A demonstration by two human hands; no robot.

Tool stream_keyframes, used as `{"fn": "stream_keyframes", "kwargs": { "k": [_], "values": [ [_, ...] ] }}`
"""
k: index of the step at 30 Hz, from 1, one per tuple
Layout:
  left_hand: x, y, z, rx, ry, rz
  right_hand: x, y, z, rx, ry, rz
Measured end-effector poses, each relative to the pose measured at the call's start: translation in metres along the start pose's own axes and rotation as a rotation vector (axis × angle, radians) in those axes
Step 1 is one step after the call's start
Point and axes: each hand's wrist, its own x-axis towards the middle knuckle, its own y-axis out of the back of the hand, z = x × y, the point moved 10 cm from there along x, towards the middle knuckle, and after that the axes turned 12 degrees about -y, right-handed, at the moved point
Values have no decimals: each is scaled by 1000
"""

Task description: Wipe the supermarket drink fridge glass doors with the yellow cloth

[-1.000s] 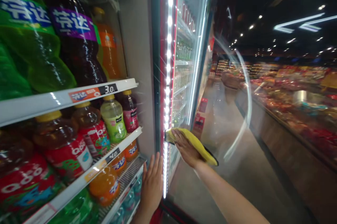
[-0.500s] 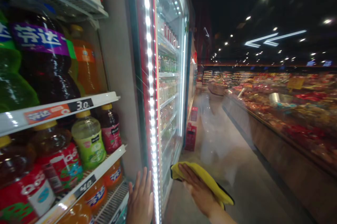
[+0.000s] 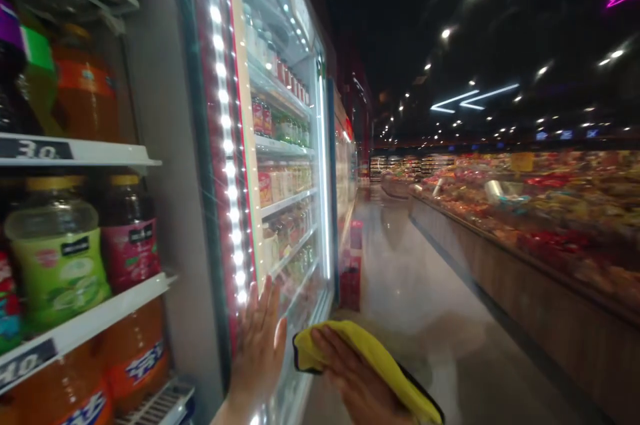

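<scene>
My left hand (image 3: 257,348) is open, its fingers stretched upward and laid against the lit edge of the cooler, over the lower part of the LED strip (image 3: 223,92). To its right, my right hand (image 3: 350,375) holds a yellow cloth (image 3: 383,358) with dark trim. Its fingers lie along the cloth, which hides whatever is behind it. The cloth's left end is close to the cooler's glass door (image 3: 290,292); whether it touches the glass, I cannot tell.
Left of me, cooler shelves (image 3: 85,318) hold drink bottles, among them a green-labelled bottle (image 3: 57,258). Red boxes (image 3: 350,278) stand on the floor past the glass. Along the right runs a long display counter (image 3: 480,245) heaped with packaged goods, beside the aisle floor (image 3: 400,278).
The view has turned right and moved closer to the glass, so the shelves slide left. My left hand has shifted onto the LED strip. The cloth stays in my right hand, slightly lower left.
</scene>
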Motion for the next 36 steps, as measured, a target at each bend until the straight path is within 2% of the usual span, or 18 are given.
{"fn": "stream_keyframes", "kwargs": {
  "k": [2, 5, 7, 8, 10, 12, 14, 15, 17, 20, 22, 24, 26, 28, 30, 33, 35, 36],
  "values": [
    [12, -2, 6, -14, -20, 33, 17, 21, 10, -43, 45, 60],
    [25, -5, 14, -21, -50, 70, 32, 58, 57, -151, -109, 140],
    [27, -9, 22, -26, -68, 76, 19, 73, 85, -164, -244, 186],
    [26, -12, 27, -28, -78, 79, 8, 73, 92, -148, -295, 200],
    [22, -19, 40, -43, -99, 95, -9, 62, 90, -85, -305, 198],
    [16, -28, 53, -76, -102, 123, -13, 45, 74, -27, -217, 158],
    [9, -39, 62, -112, -92, 157, -9, 37, 66, -1, -143, 117],
    [6, -45, 66, -125, -88, 169, -7, 41, 69, 3, -132, 128],
    [-1, -57, 70, -135, -80, 178, -14, 61, 91, -26, -216, 220],
    [-8, -68, 73, -134, -53, 175, -48, 89, 127, -111, -414, 376],
    [-10, -69, 75, -124, -28, 183, -60, 90, 127, -145, -403, 379],
    [-8, -64, 77, -103, -14, 193, -45, 84, 112, -149, -261, 293],
    [-4, -57, 82, -82, -18, 207, -16, 87, 106, -144, -140, 206],
    [2, -51, 89, -62, -48, 220, 12, 110, 123, -170, -139, 212],
    [8, -48, 100, -48, -103, 220, 17, 139, 155, -211, -235, 284],
    [16, -47, 116, -43, -175, 192, -26, 166, 199, -265, -492, 456],
    [22, -48, 127, -49, -211, 179, -58, 160, 200, -286, -565, 495],
    [26, -47, 132, -54, -228, 180, -64, 149, 191, -284, -524, 463]
  ]
}}
